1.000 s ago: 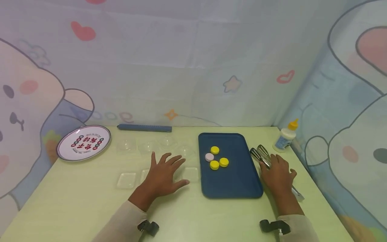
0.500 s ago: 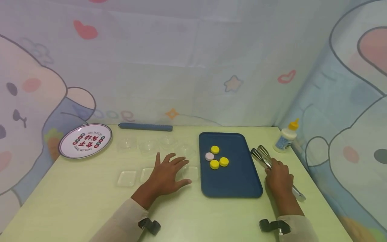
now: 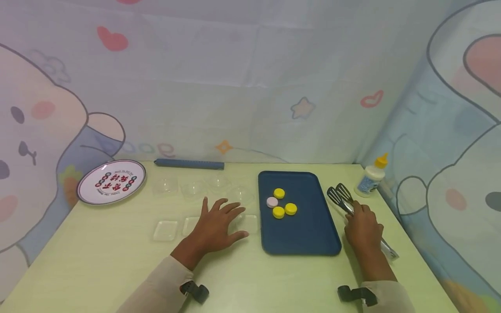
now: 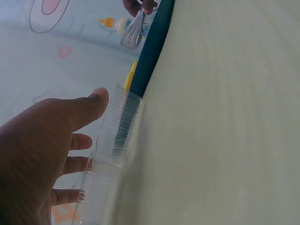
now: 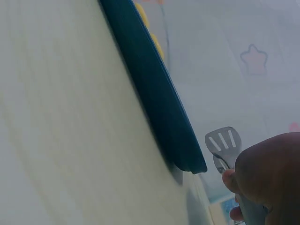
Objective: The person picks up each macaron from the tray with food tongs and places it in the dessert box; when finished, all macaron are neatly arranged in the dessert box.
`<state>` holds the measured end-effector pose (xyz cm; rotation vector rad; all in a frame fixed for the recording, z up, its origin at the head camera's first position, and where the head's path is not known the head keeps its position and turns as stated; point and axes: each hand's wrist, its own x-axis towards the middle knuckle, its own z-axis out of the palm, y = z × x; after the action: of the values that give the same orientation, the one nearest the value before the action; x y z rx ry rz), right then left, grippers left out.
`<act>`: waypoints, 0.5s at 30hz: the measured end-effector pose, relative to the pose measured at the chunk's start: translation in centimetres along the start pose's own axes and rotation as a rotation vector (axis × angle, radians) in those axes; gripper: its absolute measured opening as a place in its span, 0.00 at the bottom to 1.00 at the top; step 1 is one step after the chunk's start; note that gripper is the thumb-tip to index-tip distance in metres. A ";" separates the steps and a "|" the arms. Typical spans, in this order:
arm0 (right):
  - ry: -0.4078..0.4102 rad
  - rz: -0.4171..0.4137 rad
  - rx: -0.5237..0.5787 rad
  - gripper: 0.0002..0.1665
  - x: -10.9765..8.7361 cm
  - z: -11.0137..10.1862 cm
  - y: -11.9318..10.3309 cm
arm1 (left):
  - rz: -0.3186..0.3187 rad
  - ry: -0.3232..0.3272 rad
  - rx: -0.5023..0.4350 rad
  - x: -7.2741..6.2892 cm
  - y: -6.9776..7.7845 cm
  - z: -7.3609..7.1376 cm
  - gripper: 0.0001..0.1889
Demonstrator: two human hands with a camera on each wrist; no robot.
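Note:
My right hand [image 3: 364,228] grips metal tongs [image 3: 346,204] with slotted heads, just right of the blue tray [image 3: 313,237]. In the right wrist view the slotted heads [image 5: 225,143] of the tongs stick out past my fingers, raised beside the tray's corner. On the tray sit several small round macarons, yellow ones [image 3: 291,209] and one pale pink [image 3: 272,202]. My left hand [image 3: 215,228], fingers spread and holding nothing, hovers over clear plastic square boxes [image 3: 247,224] left of the tray. The left wrist view has the boxes' ribbed walls [image 4: 117,124] close by my thumb and fingers.
Behind my left hand lie several clear domed lids [image 3: 166,186]. A printed oval plate [image 3: 111,182] rests at the back left, and a dark blue rod-like roll [image 3: 189,164] along the back edge. A white bottle with a yellow nozzle [image 3: 369,179] stands at the back right.
My right hand has closed around the tongs and lifted them slightly, their heads now tilted up and spread a little. My left hand has barely shifted.

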<state>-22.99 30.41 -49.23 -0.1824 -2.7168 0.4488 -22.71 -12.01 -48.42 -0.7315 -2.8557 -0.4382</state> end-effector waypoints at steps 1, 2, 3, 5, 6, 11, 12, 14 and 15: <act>0.006 -0.003 0.003 0.28 0.0 -0.1 -0.1 | 0.000 -0.001 -0.001 0.0 0.0 -0.1 0.37; 0.013 -0.010 0.006 0.28 0.0 -0.1 -0.3 | 0.000 0.000 -0.002 0.0 0.0 -0.1 0.37; 0.022 -0.019 0.012 0.28 0.0 -0.1 -0.4 | -0.001 0.000 -0.002 0.0 0.0 0.0 0.37; 0.038 -0.041 0.024 0.29 -0.1 -0.1 -0.5 | -0.004 -0.006 -0.003 0.0 0.0 0.1 0.37; 0.047 -0.055 0.032 0.29 -0.1 -0.1 -0.5 | -0.005 -0.008 -0.004 0.0 0.0 0.1 0.37; 0.105 -0.127 0.059 0.31 -0.2 0.2 -0.7 | -0.009 -0.014 -0.011 0.0 -0.1 0.3 0.37; 0.122 -0.144 0.062 0.31 -0.2 0.2 -0.7 | -0.010 -0.013 -0.013 0.1 -0.1 0.3 0.37; 0.156 -0.179 0.069 0.31 -0.2 0.4 -0.7 | -0.010 -0.010 -0.013 0.1 -0.1 0.3 0.37; 0.171 -0.200 0.073 0.31 -0.2 0.4 -0.7 | -0.010 -0.009 -0.013 0.1 -0.2 0.3 0.36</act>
<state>-23.02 29.55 -49.45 0.0675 -2.5153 0.4512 -22.93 -12.01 -48.69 -0.7237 -2.8683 -0.4559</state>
